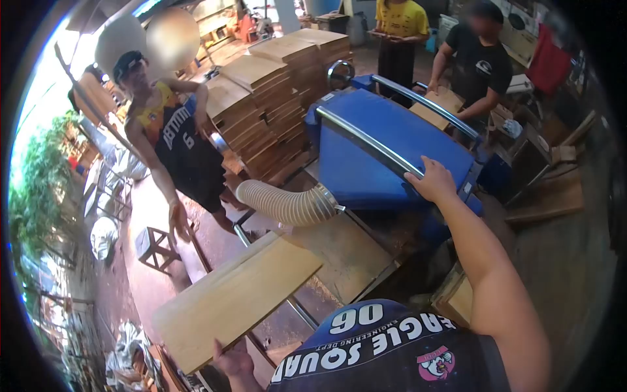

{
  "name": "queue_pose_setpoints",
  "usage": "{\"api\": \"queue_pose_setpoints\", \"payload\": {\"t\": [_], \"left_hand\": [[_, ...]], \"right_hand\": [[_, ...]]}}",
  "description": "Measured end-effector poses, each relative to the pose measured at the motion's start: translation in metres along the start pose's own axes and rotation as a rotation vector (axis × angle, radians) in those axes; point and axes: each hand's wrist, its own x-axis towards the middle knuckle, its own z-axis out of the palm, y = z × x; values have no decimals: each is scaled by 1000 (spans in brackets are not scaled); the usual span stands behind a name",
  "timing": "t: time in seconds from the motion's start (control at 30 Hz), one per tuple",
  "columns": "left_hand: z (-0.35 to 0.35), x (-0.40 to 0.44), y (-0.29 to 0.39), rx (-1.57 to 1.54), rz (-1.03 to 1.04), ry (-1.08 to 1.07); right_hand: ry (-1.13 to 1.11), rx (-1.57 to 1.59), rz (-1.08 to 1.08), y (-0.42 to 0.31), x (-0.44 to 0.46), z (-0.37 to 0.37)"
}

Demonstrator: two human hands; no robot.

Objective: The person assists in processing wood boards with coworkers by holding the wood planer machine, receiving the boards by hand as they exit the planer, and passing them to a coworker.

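My right hand [434, 181] rests at the chrome bar [369, 142] on top of a blue machine [392, 137], its fingers spread. Down at the near edge of a long, flat wooden board [241, 294], my left hand [234, 359] holds on, thumb at the edge and the other fingers partly hidden. The board lies tilted across metal rails [302, 312], its far end beside a flat bed [349, 251] under the machine. A ribbed, clear hose [290, 202] runs out of the machine's side.
Beyond the hose stands a person in a jersey [189, 140], one arm hanging near the board. Stacked boards [274, 91] rise behind. Across the machine, a person in a black shirt [480, 72] handles a wooden piece [441, 110]; another in yellow [401, 19] stands behind. A stool [157, 250] sits left.
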Motion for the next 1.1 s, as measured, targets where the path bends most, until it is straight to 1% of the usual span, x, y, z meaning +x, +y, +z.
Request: {"api": "queue_pose_setpoints", "payload": {"t": [0.03, 0.13, 0.23, 0.27, 0.37, 0.47, 0.57, 0.6, 0.7, 0.8, 0.87, 0.9, 0.97, 1.0, 1.07, 1.1], "left_hand": [[4, 4, 11, -41, 51, 44], [34, 8, 45, -327, 102, 222], [-26, 57, 67, -178, 321, 47], [-32, 68, 74, -173, 366, 45], [5, 71, 85, -221, 455, 67], [2, 109, 97, -230, 519, -22], [7, 143, 104, -401, 503, 100], [3, 155, 102, -310, 590, 107], [57, 157, 103, -274, 673, 101], [67, 198, 128, -285, 505, -165], [88, 212, 134, -422, 277, -324], [73, 245, 133, -270, 146, -1060], [92, 246, 94, 112, 304, -684], [102, 246, 75, 302, 323, -500], [111, 225, -9, 800, 198, -469], [112, 207, -40, 931, 124, -478]], "right_hand": [[-5, -8, 9, -2, -1, -1], [-6, -40, 18, -6, -3, -6], [14, -60, 23, -6, -5, -2], [22, -61, 20, -6, -5, -1], [26, -61, 15, -8, -5, -1], [13, -70, 23, -7, -7, -2], [9, -81, 23, -8, -5, -3], [3, -76, 22, -8, -4, -3], [2, -73, 30, -10, -6, -3], [21, -68, 36, -7, -3, 0], [29, -61, 40, -5, -4, 1], [31, -56, 42, -6, -4, -1], [39, -44, 41, -8, -4, -2], [46, -39, 41, -3, -4, -1], [58, -29, 35, -7, -3, 1], [54, -31, 39, -9, -3, 0]]}}
